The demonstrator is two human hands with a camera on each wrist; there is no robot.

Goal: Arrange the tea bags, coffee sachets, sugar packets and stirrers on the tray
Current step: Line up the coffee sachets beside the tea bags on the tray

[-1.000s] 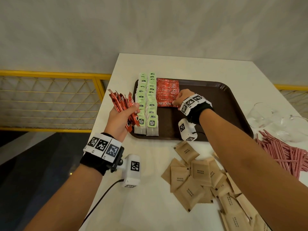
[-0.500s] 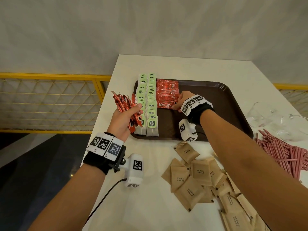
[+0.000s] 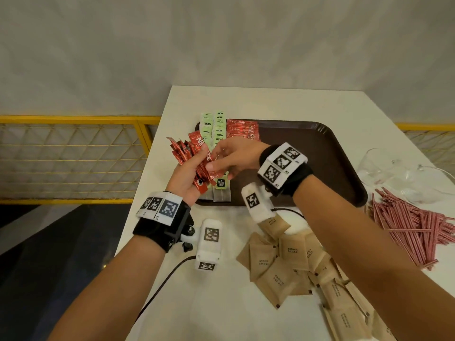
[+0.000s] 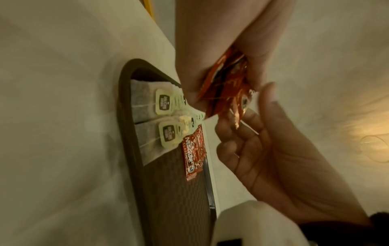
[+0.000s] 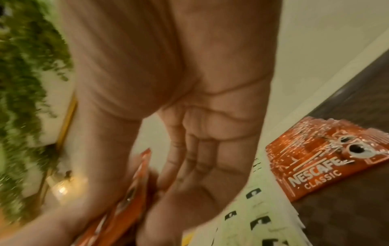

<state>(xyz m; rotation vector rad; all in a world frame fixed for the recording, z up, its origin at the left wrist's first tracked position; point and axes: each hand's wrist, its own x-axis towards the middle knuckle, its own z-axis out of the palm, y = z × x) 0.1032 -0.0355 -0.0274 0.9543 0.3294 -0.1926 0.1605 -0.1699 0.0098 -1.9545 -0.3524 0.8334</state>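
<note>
My left hand point(image 3: 194, 168) grips a fanned bunch of red coffee sachets point(image 3: 187, 153) above the tray's left edge. My right hand point(image 3: 215, 159) has reached across to it, and its thumb and fingers pinch the front sachet of the bunch point(image 4: 233, 106). On the dark brown tray point(image 3: 344, 153) lie two rows of green-tagged tea bags point(image 3: 219, 129) and, beside them, a row of coffee sachets point(image 3: 242, 129). Brown sugar packets point(image 3: 278, 267) lie heaped on the table in front of the tray. Pink stirrers point(image 3: 406, 222) are piled at the right.
Clear glass cups point(image 3: 394, 173) stand to the right of the tray, behind the stirrers. The white table point(image 3: 270, 102) ends close on the left, where a yellow railing point(image 3: 73, 119) runs. The tray's right half is bare.
My right hand left the sachet row on the tray and moved left to the bunch. My left hand rose and shifted right to meet it.
</note>
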